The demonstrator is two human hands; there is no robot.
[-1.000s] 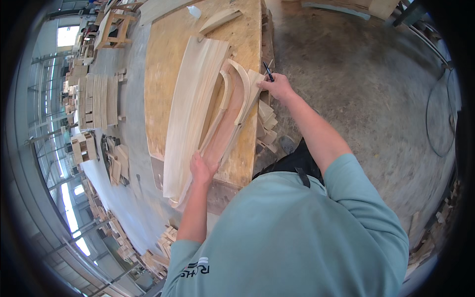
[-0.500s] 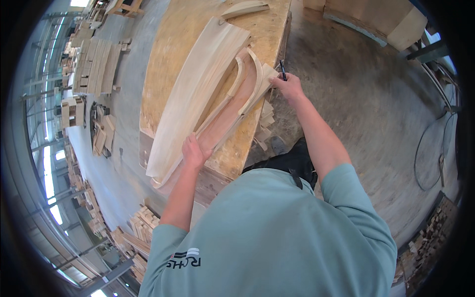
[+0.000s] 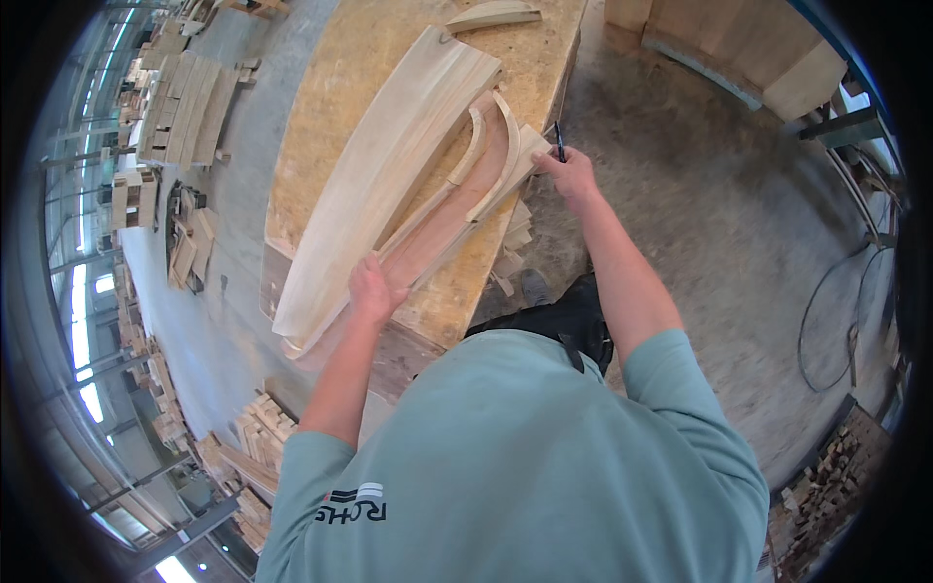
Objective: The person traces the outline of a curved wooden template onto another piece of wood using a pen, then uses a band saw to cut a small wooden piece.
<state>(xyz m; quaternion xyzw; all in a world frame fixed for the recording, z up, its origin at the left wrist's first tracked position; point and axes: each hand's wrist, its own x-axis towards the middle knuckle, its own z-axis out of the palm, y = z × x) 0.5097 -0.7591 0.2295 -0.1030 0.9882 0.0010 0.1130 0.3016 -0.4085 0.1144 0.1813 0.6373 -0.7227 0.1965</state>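
A long, reddish-brown curved wooden template (image 3: pixel 428 238) with pale curved strips (image 3: pixel 513 146) along its edges lies on a plywood-topped table (image 3: pixel 335 87). My left hand (image 3: pixel 374 290) is closed round its near-left part, fingers over the edge. A wide pale wooden board (image 3: pixel 374 185) lies along the template's left side. My right hand (image 3: pixel 573 178) pinches the corner of a smaller pale wooden board (image 3: pixel 530 148) at the template's right side. A black pen (image 3: pixel 560 143) stands upright between that hand's fingers. The fingertips under the board are hidden.
A curved wooden offcut (image 3: pixel 493 15) lies at the table's far end. Wood scraps (image 3: pixel 513 248) are piled beside the table's right edge. Stacked planks (image 3: pixel 190 112) stand on the floor to the left. A large wooden panel (image 3: pixel 714 49) and a looped cable (image 3: pixel 807 321) are at the right.
The whole view has shifted and turned slightly. Both hands keep their holds, and the boards lie the same way relative to each other.
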